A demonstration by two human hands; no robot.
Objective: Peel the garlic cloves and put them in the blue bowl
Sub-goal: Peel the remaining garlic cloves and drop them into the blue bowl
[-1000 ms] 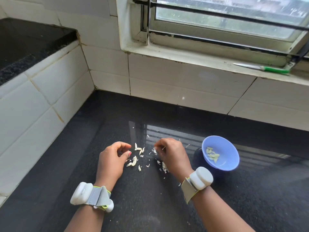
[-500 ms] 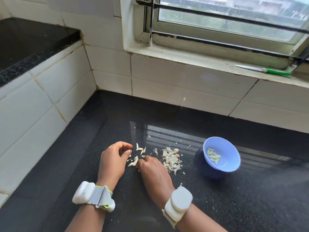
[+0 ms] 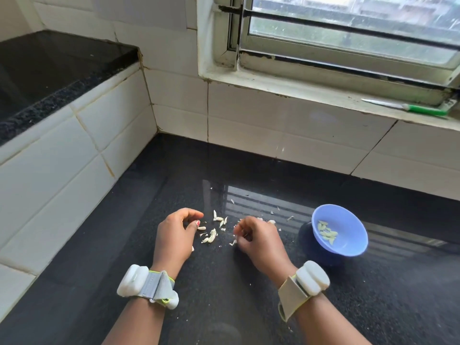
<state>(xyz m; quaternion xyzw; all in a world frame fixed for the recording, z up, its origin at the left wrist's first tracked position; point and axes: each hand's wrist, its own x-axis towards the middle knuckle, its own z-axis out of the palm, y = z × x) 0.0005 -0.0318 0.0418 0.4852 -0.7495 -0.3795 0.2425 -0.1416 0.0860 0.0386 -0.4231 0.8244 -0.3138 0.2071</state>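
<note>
Garlic cloves [image 3: 210, 237] small, light, papery-skinned, lying loose on surface [image 3: 224, 307] between hands; best pinched end-on; left hand [image 3: 174, 235] and right hand [image 3: 256, 241] fingers curled, contents unclear; peeled ones in blue bowl [image 3: 348, 247].

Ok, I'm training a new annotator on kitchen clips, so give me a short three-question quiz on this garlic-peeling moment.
1. True or false: the blue bowl already holds some peeled cloves.
2. Multiple choice: the blue bowl stands (A) between the two hands, (B) beyond the right hand, on its outer side, (C) on the window sill.
3. Fill in: the loose garlic skins lie on the black ____ between the left hand and the right hand.

Key: 1 true; 2 B; 3 counter.
</note>
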